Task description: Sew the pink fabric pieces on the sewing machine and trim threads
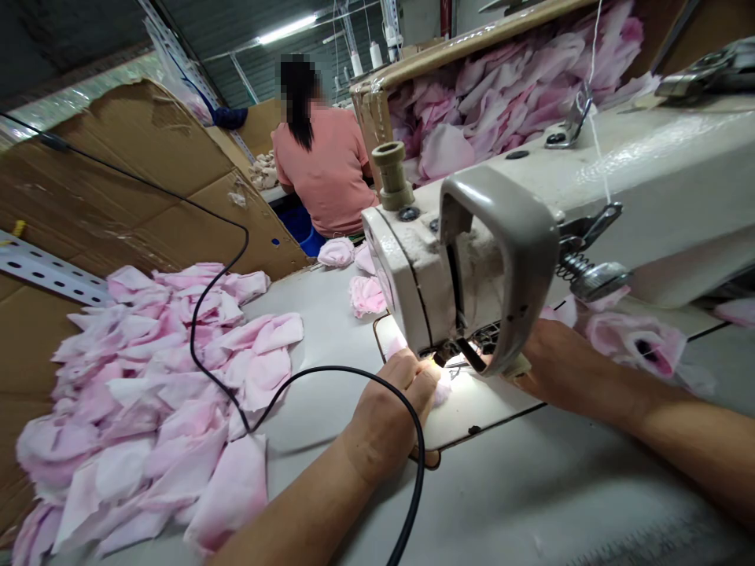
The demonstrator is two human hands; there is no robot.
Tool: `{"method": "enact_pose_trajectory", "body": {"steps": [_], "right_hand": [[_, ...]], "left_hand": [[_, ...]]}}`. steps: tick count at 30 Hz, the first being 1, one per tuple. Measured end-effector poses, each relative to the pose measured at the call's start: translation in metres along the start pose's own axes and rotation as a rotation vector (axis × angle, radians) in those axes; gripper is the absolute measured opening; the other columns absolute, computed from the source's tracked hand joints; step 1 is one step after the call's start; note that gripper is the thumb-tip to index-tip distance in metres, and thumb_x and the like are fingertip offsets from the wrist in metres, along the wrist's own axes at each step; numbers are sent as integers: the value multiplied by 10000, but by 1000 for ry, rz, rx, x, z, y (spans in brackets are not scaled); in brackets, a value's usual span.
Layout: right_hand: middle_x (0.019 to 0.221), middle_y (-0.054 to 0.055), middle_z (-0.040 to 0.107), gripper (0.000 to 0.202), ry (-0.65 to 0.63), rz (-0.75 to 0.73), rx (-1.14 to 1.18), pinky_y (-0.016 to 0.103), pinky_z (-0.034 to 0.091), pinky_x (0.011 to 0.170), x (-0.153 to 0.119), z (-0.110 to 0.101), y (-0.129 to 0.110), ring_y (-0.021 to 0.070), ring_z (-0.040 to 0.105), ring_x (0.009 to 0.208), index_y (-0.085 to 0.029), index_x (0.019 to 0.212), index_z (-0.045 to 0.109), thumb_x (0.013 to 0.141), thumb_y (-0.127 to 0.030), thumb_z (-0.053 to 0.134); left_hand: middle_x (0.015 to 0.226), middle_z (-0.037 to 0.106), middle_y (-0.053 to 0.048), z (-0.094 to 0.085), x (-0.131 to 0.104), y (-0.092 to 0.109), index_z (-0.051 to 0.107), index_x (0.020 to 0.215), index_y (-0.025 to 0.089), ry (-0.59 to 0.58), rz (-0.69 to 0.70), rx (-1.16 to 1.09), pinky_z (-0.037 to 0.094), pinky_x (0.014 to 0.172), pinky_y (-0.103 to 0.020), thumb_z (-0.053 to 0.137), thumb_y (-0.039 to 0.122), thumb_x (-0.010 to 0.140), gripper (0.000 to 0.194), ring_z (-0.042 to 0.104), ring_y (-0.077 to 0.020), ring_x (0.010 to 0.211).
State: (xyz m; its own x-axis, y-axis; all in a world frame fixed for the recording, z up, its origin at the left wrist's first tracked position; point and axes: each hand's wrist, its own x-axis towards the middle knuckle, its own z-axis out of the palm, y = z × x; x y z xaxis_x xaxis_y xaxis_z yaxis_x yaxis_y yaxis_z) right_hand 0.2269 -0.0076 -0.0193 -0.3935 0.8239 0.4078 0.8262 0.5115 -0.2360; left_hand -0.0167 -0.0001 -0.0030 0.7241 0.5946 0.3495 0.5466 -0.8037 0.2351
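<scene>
- From where I stand, the left hand (392,407) has its fingers curled closed on a small pink cloth (441,391), which sits on the lit plate (465,417) below the sewing machine (531,220)
- The right hand (551,358) is partly behind the machine's head, fingers hidden, so I can't tell their state
- A pink heap (171,409) lies left on the counter (330,330)
- Beyond, a person (322,169) faces away

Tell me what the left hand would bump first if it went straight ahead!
Probably the sewing machine's head, at its lit lower end, just beyond the left hand; the exact depth is unclear.
</scene>
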Motion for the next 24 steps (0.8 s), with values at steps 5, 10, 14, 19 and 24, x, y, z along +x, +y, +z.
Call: {"method": "enact_pose_trajectory", "body": {"steps": [5,10,14,19,24], "right_hand": [[809,69,721,120,-33,-4,0,290,425,514,0,-3,-2,210,650,623,-176,826,679,823,-139,565],[755,74,715,66,1,-40,-1,290,413,516,0,-7,-9,224,659,634,-167,779,684,786,-135,627],[708,59,705,73,-40,-44,-2,278,409,517,3,-11,-12,210,653,614,-169,749,688,762,-109,648],[802,75,727,42,-40,-18,-6,281,442,546,2,-8,-10,216,667,663,-168,797,690,780,-153,654],[865,74,722,81,-42,-24,30,297,474,605,0,-4,-7,222,673,738,-178,822,671,842,-177,593]], "left_hand": [[815,629,-58,-3,4,6,627,929,157,129,75,65,515,723,-327,459,156,964,171,584,-204,791],[732,622,-33,-4,8,8,643,882,155,149,94,107,481,707,-325,453,174,982,215,558,-185,727],[721,601,-29,1,7,4,643,857,181,131,105,130,451,715,-337,482,191,954,188,529,-193,731],[768,595,-25,7,3,2,629,858,197,25,65,149,450,808,-367,522,179,888,113,543,-194,776],[875,621,-35,8,3,3,654,909,226,-64,-27,127,447,851,-417,644,244,804,106,560,-223,835]]}}
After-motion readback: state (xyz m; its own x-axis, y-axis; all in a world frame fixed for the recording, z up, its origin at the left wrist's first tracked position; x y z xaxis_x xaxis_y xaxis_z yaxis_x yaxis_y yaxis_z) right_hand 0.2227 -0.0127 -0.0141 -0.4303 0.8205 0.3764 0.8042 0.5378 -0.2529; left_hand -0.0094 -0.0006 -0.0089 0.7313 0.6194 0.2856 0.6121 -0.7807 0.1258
